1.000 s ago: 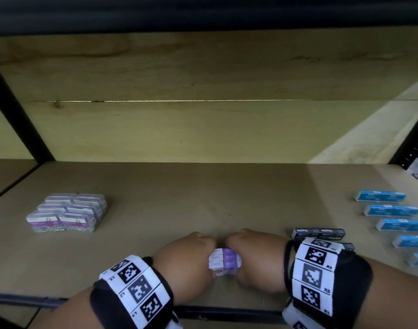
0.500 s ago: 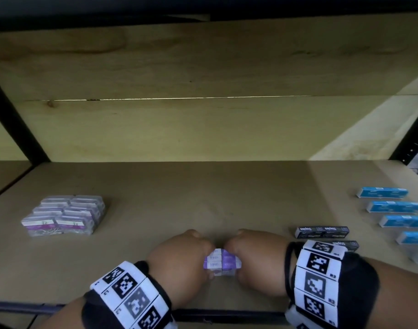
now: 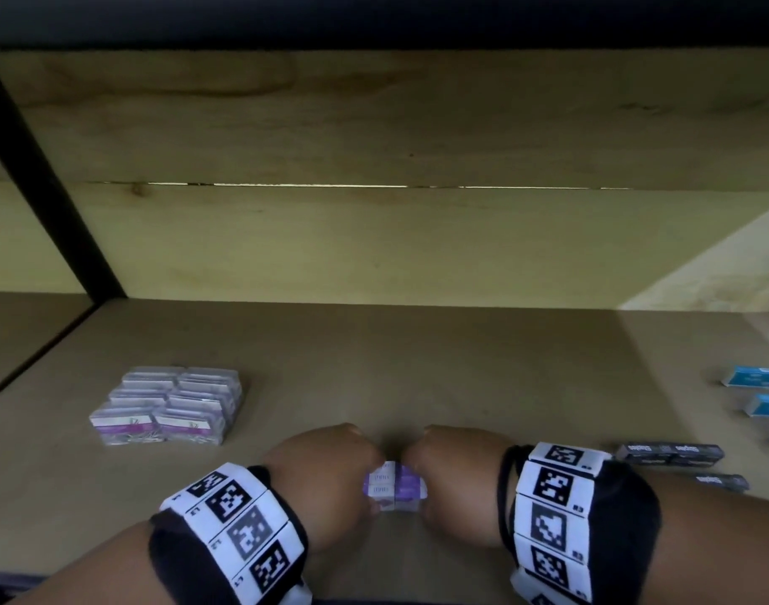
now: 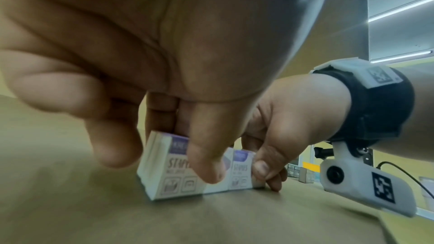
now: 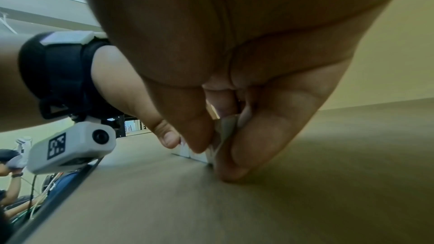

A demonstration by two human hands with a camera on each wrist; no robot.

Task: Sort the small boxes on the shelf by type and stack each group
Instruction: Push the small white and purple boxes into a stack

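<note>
Purple-and-white boxes (image 3: 394,491): a small cluster of staple cartons, set on the shelf (image 3: 417,364) near its front edge, between both hands; at least two stand side by side, as seen in the left wrist view.
Step in hand: judged to be squaring the cluster into one neat block before it is stacked or moved.
Method advised: even pressure is to be applied from both ends, with the bottoms kept flat on the board; thumbs are best kept low on the front faces so that no carton tips or rides up.
Left hand (image 3: 326,478): closed round the left end of the cluster; thumb (image 4: 206,157) pressed on the front face, fingers curled behind.
Right hand (image 3: 456,478): pinched on the right end; thumb and fingertips (image 5: 237,157) meet at the carton's edge, fingertips touching the shelf.
Clear-cased boxes (image 3: 168,403): already grouped in a tidy block, well apart to the left.
Black boxes (image 3: 670,454): near the right wrist, not yet stacked.
Blue boxes (image 3: 758,377): lying singly at far right, still to be gathered.
Risk noted: light cartons may slide or buckle if squeezed unevenly.
</note>
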